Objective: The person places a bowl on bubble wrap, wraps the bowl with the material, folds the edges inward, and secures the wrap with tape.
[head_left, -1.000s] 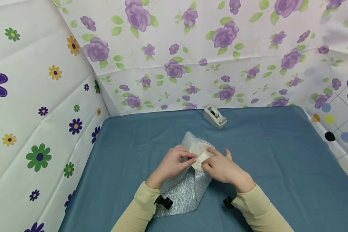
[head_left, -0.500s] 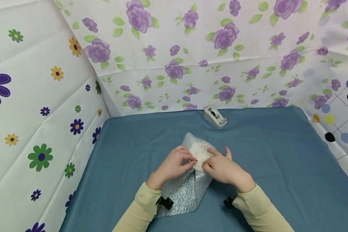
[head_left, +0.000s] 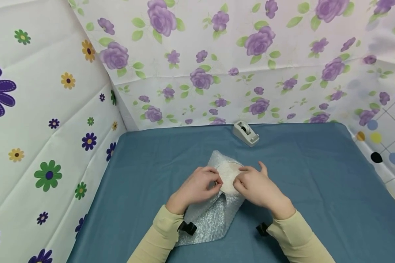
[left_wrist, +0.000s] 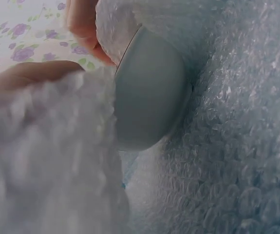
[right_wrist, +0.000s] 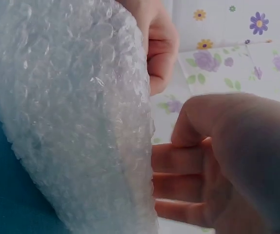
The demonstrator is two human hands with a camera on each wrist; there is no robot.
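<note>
A light-coloured bowl (left_wrist: 152, 92) with a thin dark rim sits partly wrapped in a clear sheet of bubble wrap (head_left: 208, 223). Seen from the head, its round mouth is mostly covered by folded wrap. At the left side of the rim, my left hand (head_left: 195, 188) pinches an edge of the wrap between thumb and fingers. On the right, my right hand (head_left: 258, 188) presses its fingertips onto the wrap over the bowl's mouth, little finger raised. In the right wrist view its fingers (right_wrist: 178, 185) reach out to the wrap and the thumb is bent; the fingertips are hidden.
A white tape dispenser (head_left: 245, 133) stands near the back edge of the blue-covered table (head_left: 303, 164). Behind it hangs a rose-patterned sheet (head_left: 184, 65), with a flower-patterned sheet (head_left: 56, 109) along the left. Black wrist mounts stick out beneath both sleeves.
My right hand has shifted slightly right and its fingers have bent a little more on the wrap. My left hand stays at the rim, still pinching. The head view has turned slightly.
</note>
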